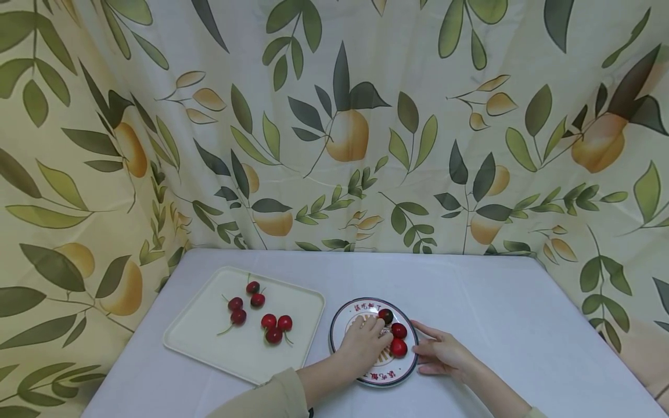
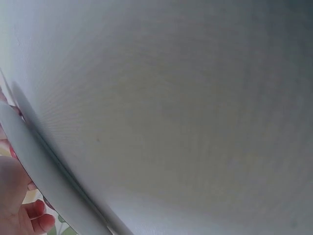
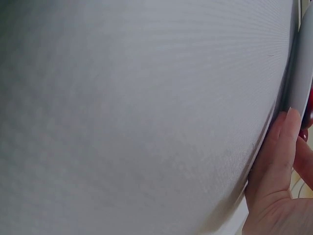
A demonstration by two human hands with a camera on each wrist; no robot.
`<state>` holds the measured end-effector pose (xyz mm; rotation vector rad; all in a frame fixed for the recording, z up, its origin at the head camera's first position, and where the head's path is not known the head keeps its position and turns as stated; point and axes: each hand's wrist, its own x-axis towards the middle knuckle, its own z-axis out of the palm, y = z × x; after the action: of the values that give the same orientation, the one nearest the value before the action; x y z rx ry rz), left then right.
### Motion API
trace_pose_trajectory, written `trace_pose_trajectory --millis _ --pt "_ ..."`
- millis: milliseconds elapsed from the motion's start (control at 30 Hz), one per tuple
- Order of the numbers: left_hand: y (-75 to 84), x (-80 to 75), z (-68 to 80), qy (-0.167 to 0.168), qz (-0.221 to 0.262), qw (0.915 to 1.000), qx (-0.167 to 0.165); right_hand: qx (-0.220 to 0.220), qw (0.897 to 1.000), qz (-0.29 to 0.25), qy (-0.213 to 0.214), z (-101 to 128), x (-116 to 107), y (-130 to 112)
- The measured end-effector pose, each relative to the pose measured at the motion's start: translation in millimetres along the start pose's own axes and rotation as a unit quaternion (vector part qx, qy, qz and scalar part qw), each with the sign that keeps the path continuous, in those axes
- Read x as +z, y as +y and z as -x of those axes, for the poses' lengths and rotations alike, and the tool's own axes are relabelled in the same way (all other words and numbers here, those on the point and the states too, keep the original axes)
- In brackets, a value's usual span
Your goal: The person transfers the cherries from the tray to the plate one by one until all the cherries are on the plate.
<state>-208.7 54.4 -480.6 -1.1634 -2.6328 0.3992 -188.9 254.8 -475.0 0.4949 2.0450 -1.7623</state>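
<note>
A round plate (image 1: pixel 384 383) with a dark blue rim and red lettering sits on the table. Three dark red cherries lie along its right side: one at the back (image 1: pixel 385 316), a middle cherry (image 1: pixel 399 331) and a front cherry (image 1: pixel 398 348). My left hand (image 1: pixel 364 346) reaches over the plate, fingers bent down and fingertips right beside the cherries; whether it pinches one I cannot tell. My right hand (image 1: pixel 443 353) touches the plate's right edge with extended fingers. In the right wrist view its fingers (image 3: pixel 286 142) lie along the plate's outer side (image 3: pixel 299 73).
Left of the plate lies a cream rectangular tray (image 1: pixel 209 348). It bears several cherries with stems in small groups: a pair at the back (image 1: pixel 253 287), a pair at the left (image 1: pixel 235 304) and three at the right (image 1: pixel 273 335). A leaf-and-fruit patterned curtain (image 1: pixel 324 191) hangs behind the white table (image 1: pixel 502 313).
</note>
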Motion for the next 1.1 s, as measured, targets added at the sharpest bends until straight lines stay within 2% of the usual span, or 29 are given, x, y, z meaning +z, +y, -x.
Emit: trace_pose_trajectory --millis 267,433,567,700,833,933,1100 --pt "-1.3 -6.6 3.0 -0.022 -0.013 0.9996 -0.011 -0.010 1.000 -0.003 -0.030 1 -2 2" --pt "-10.4 -12.9 9.1 -0.019 -0.020 0.9988 -0.042 -0.001 1.000 -0.005 -0.019 0 -1 2" --pt "-25.1 -12.8 17.3 0.010 -0.023 0.9968 -0.076 0.003 1.000 -0.004 -0.013 1 0 -1" --pt "-42.9 -12.9 29.4 0.005 -0.023 0.9939 -0.108 0.002 1.000 -0.005 -0.016 1 0 -2" --pt "-61.7 -12.9 46.0 -0.020 -0.012 0.9905 -0.136 0.009 1.000 -0.004 0.001 1 2 -3" --pt "-76.9 -8.7 60.2 -0.023 0.002 0.9872 -0.158 0.012 1.000 -0.003 0.011 1 3 -3" --pt "-101.8 4.1 84.1 -0.004 0.029 0.9788 -0.203 0.003 1.000 -0.002 -0.002 1 1 -2"
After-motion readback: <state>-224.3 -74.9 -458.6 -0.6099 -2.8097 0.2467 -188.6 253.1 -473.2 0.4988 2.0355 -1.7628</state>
